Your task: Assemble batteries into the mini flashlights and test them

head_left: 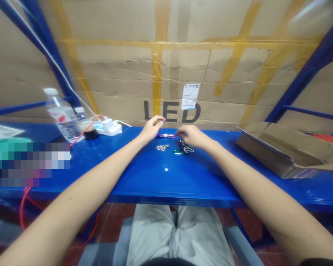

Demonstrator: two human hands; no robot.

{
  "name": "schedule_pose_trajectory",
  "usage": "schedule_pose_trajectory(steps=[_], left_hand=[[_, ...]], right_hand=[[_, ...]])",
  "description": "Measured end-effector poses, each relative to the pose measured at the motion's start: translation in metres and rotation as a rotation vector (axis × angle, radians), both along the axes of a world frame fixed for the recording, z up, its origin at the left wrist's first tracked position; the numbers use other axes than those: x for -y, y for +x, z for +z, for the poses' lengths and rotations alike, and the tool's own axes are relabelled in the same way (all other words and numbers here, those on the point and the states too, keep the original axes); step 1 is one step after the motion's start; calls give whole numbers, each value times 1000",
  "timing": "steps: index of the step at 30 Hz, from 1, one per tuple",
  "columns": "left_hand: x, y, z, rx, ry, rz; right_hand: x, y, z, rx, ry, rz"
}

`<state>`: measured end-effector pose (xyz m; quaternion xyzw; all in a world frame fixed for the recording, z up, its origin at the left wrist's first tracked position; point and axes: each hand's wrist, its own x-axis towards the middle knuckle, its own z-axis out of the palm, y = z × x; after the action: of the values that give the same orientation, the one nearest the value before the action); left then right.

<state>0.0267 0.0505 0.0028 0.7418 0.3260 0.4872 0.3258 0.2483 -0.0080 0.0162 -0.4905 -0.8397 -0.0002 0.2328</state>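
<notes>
My left hand (152, 128) is above the far part of the blue table, its fingertips pinched on a small dark piece too small to name. Just below and between the hands lies a slim purple tube with a silver band (165, 136), like a small flashlight. My right hand (191, 135) is curled near the tube's right end; what its fingers hold, if anything, is hidden. Several small silver discs like button cells (161, 147) lie in a cluster in front of the tube. Beneath my right hand are a green carabiner (177, 152) and a silver carabiner (188, 149).
A round white spot (166, 169) shows on the blue table (166, 188). At left stand a water bottle (63, 116), a cup of dark liquid (90, 131) and a white power strip (111, 127). An open cardboard box (269, 157) sits right. Large cardboard (122, 81) stands behind.
</notes>
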Motion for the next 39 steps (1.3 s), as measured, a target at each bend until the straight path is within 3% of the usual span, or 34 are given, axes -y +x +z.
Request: schedule_pose_trajectory(steps=[5,12,21,26,29,35,39], left_hand=[[3,-4,2,-146,49,-41],[13,-8,1,-588,189,-158],[22,-2,1,-653,150,-308],[22,0,-3,-670,141,-305],[26,5,-1,-621,193,-292],[45,17,12,-474,414,-201],[49,18,17,-373,448,-216]], right_hand=[[-7,28,3,-35,-113,-199],[-5,26,2,-55,-145,-175],[10,-7,-2,-71,-185,-41],[8,-5,2,-145,-134,-181],[6,0,6,-283,-191,-216],[9,2,3,-787,-634,133],[10,2,3,-991,-787,256]])
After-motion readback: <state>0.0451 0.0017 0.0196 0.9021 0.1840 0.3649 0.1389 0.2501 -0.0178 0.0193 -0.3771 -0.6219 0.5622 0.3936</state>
